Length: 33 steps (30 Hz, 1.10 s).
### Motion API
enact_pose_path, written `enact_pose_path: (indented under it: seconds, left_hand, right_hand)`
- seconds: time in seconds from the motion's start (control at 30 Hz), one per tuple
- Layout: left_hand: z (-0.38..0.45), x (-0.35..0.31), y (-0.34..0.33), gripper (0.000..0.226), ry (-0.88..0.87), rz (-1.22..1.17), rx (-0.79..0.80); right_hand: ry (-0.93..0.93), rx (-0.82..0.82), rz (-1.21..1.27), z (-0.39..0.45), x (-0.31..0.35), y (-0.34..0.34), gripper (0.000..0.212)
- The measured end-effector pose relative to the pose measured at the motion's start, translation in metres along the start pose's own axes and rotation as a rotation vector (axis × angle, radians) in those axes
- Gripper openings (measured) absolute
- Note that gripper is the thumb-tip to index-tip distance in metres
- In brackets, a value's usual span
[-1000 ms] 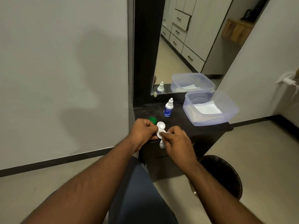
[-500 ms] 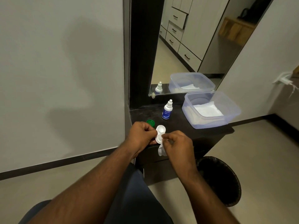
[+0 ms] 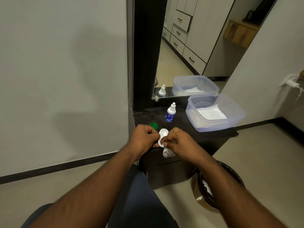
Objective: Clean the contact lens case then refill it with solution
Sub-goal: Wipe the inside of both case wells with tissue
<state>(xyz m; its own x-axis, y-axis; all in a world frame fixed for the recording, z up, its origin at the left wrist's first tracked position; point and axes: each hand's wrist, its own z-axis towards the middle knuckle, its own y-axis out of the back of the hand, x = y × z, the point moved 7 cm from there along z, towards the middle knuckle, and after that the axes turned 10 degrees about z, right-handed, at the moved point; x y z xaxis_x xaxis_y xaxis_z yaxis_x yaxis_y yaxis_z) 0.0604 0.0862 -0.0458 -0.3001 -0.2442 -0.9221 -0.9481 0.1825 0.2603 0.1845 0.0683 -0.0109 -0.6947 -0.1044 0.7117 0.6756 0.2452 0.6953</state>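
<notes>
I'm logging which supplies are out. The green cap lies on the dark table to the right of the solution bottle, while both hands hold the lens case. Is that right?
Not quite. In the head view the green cap lies left of the solution bottle, on the dark table. The rest holds: the left hand and right hand hold the lens case.

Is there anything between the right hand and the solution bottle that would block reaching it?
Nothing visible does. The bottle stands capped on the dark top beyond the right hand, with bare surface between. But that hand holds a tissue at the case.
</notes>
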Motion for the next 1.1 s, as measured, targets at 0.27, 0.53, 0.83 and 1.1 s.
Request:
enact_pose_path:
  seconds: [0.27,0.53,0.83,1.1]
  left_hand:
    - [-0.001,-0.001,0.001,0.011,-0.001,0.067,-0.030]
    - [0.000,-0.002,0.000,0.006,0.019,0.028,-0.008]
    - [-0.001,-0.002,0.000,0.015,0.026,0.013,0.003]
    - [0.001,-0.003,0.000,0.017,-0.007,0.132,-0.084]
  right_hand:
    - [0.543,0.115,-0.622,-0.008,0.042,0.020,0.025]
    - [0.553,0.171,-0.421,-0.016,0.015,0.013,0.042]
    - [0.648,0.233,-0.772,-0.003,0.020,0.003,0.041]
    - [0.309,0.078,-0.736,-0.020,0.017,-0.017,0.038]
